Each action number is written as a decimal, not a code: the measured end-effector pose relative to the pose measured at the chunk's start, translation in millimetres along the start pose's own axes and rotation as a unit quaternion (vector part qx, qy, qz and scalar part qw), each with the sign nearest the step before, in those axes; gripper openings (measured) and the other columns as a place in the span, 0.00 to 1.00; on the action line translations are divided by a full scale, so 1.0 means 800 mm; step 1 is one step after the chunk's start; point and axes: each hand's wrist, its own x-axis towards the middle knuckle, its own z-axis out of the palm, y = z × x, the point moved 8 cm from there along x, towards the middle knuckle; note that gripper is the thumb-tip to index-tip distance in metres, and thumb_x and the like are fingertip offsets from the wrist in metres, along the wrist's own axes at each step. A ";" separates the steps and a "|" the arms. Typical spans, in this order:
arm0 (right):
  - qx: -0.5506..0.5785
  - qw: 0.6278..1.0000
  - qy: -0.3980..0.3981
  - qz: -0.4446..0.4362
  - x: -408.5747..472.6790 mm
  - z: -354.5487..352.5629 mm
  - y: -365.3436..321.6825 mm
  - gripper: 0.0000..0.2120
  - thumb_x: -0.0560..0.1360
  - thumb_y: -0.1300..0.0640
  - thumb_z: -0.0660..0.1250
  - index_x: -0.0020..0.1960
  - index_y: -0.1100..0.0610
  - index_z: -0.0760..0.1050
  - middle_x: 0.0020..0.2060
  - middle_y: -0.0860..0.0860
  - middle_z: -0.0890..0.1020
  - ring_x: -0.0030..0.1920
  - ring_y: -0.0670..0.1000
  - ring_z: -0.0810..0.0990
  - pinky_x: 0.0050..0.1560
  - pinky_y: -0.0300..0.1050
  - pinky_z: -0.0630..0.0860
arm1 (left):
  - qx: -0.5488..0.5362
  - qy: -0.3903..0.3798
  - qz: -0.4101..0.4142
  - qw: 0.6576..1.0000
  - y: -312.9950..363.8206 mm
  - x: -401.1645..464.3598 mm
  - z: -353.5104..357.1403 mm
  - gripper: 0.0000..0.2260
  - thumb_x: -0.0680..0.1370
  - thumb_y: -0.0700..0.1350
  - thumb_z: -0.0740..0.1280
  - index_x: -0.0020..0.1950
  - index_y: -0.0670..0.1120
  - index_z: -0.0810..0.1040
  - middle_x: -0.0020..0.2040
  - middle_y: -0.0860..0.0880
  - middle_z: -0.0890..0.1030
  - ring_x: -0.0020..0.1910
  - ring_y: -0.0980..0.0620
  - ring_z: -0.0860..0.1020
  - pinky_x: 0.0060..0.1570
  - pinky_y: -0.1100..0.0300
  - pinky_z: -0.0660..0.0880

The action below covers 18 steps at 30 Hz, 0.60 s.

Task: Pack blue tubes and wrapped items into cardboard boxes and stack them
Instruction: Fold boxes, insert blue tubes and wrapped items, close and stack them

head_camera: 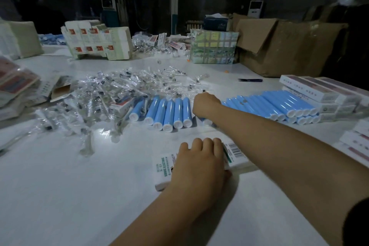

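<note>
Plastic, film and card on a smooth white surface [60,185]

Blue tubes [169,110] look smooth, glossy plastic; wrapped items [95,94] lie in crinkled clear film; white box [237,156] is printed card; big carton [289,46] is matt brown cardboard.

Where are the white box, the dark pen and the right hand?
white box [237,156]: head view, barcode end.
dark pen [250,80]: head view, mid-barrel.
right hand [205,106]: head view, back of hand.
</note>
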 end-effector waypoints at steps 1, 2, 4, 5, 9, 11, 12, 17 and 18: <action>0.011 1.000 0.006 0.000 0.000 0.000 0.001 0.15 0.69 0.67 0.69 0.56 0.60 0.76 0.55 0.57 0.79 0.53 0.57 0.78 0.44 0.45 0.74 | -0.002 -0.001 0.001 1.000 0.000 0.000 0.000 0.24 0.80 0.58 0.55 0.71 0.45 0.60 0.62 0.45 0.71 0.57 0.45 0.70 0.54 0.49 0.66; 0.036 0.999 0.015 0.000 0.000 -0.002 0.004 0.15 0.70 0.66 0.68 0.56 0.60 0.75 0.55 0.57 0.79 0.52 0.58 0.78 0.43 0.45 0.73 | -0.003 -0.006 0.001 1.000 0.000 0.000 0.001 0.24 0.80 0.58 0.55 0.71 0.45 0.60 0.62 0.45 0.71 0.57 0.45 0.70 0.55 0.49 0.66; 0.123 0.992 0.030 0.005 -0.010 -0.012 0.021 0.19 0.72 0.62 0.66 0.62 0.61 0.69 0.55 0.57 0.78 0.49 0.57 0.77 0.38 0.44 0.71 | 0.004 -0.010 0.007 1.000 0.003 0.000 0.001 0.24 0.80 0.57 0.54 0.71 0.45 0.58 0.63 0.45 0.70 0.58 0.44 0.69 0.54 0.49 0.66; 0.175 0.984 0.036 0.000 -0.014 -0.019 0.025 0.23 0.73 0.58 0.65 0.67 0.61 0.64 0.54 0.57 0.77 0.48 0.57 0.75 0.36 0.44 0.69 | 0.011 -0.011 0.007 1.000 -0.001 -0.001 0.002 0.24 0.80 0.57 0.54 0.72 0.45 0.58 0.63 0.45 0.70 0.58 0.44 0.69 0.53 0.49 0.66; 0.395 0.912 0.111 0.005 -0.066 -0.055 0.087 0.37 0.74 0.53 0.64 0.77 0.51 0.48 0.61 0.56 0.74 0.49 0.56 0.76 0.43 0.45 0.70 | 0.011 -0.016 0.000 1.000 -0.003 0.001 0.002 0.26 0.80 0.60 0.51 0.73 0.46 0.56 0.64 0.47 0.69 0.59 0.46 0.68 0.53 0.50 0.65; 0.517 0.841 0.157 0.020 -0.105 -0.062 0.132 0.40 0.73 0.57 0.64 0.77 0.45 0.45 0.55 0.58 0.76 0.38 0.52 0.76 0.33 0.42 0.73 | 0.008 -0.023 -0.006 1.000 -0.004 0.002 0.003 0.27 0.80 0.61 0.50 0.73 0.46 0.55 0.65 0.48 0.69 0.60 0.46 0.68 0.55 0.51 0.65; 0.560 0.808 0.180 0.031 -0.126 -0.060 0.156 0.42 0.73 0.59 0.65 0.77 0.43 0.44 0.51 0.57 0.77 0.33 0.50 0.76 0.26 0.39 0.71 | 0.005 -0.022 -0.011 1.000 -0.005 0.002 0.003 0.27 0.80 0.62 0.50 0.73 0.47 0.55 0.65 0.48 0.69 0.61 0.47 0.68 0.55 0.51 0.65; 0.670 0.704 0.216 0.094 -0.198 -0.020 0.226 0.45 0.73 0.65 0.67 0.75 0.37 0.44 0.42 0.57 0.79 0.24 0.48 0.79 0.21 0.39 0.72 | -0.020 -0.011 -0.047 0.999 -0.014 0.002 -0.003 0.27 0.78 0.65 0.50 0.71 0.50 0.57 0.63 0.51 0.70 0.58 0.50 0.69 0.54 0.54 0.65; 0.694 0.682 0.203 0.105 -0.201 -0.011 0.225 0.44 0.73 0.65 0.67 0.75 0.37 0.46 0.43 0.58 0.78 0.24 0.49 0.79 0.22 0.40 0.73 | -0.024 -0.008 -0.053 0.998 -0.015 0.002 -0.005 0.27 0.78 0.65 0.50 0.71 0.50 0.57 0.62 0.52 0.70 0.58 0.50 0.69 0.54 0.54 0.65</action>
